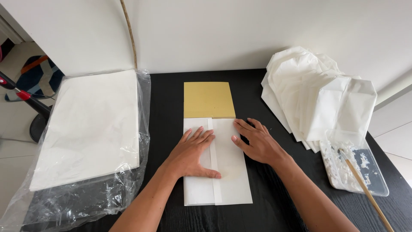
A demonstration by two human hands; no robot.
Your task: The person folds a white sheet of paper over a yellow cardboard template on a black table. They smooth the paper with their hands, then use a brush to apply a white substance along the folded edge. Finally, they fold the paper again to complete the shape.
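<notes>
Near edge: two bare forearms entering from 6 o'clock over a black table (pixel 266 206).

Centre: folded white sheet (pixel 229 172) lying flat, long axis running 6 to 12, a narrow overlapping seam (pixel 215 180) down its middle. Left hand (pixel 193 155) spread flat, palm down, on the left half of the sheet, fingers pointing toward 1 o'clock, fingertips reaching the seam, thumb stretched toward 3 across it. Nothing gripped; just pressing. Right hand (pixel 256 143) likewise flat and unclenched, resting at the sheet's right edge, fingers pointing toward 10 o'clock, thumb on the paper, palm partly over the table. Nothing grasped there either.

At 4 o'clock from the hands: clear plastic tray (pixel 377 180) smeared with white paste, a wooden-handled brush (pixel 365 184) lying in it, handle running out toward 5 o'clock.

At 9 o'clock: stack of white paper (pixel 90 129) sitting on a crumpled clear plastic bag (pixel 86 202), well apart from the sheet.

Just past the hands at 12: yellow-tan card (pixel 209 99), its near end tucked under the top of the white sheet.

At 2 o'clock: heap of finished white paper bags (pixel 317 94), fanned and overlapping, touching the tray's far corner.

Farthest: white wall (pixel 236 34) along the table's back edge, a thin brown stick (pixel 129 34) leaning against it at 11.
</notes>
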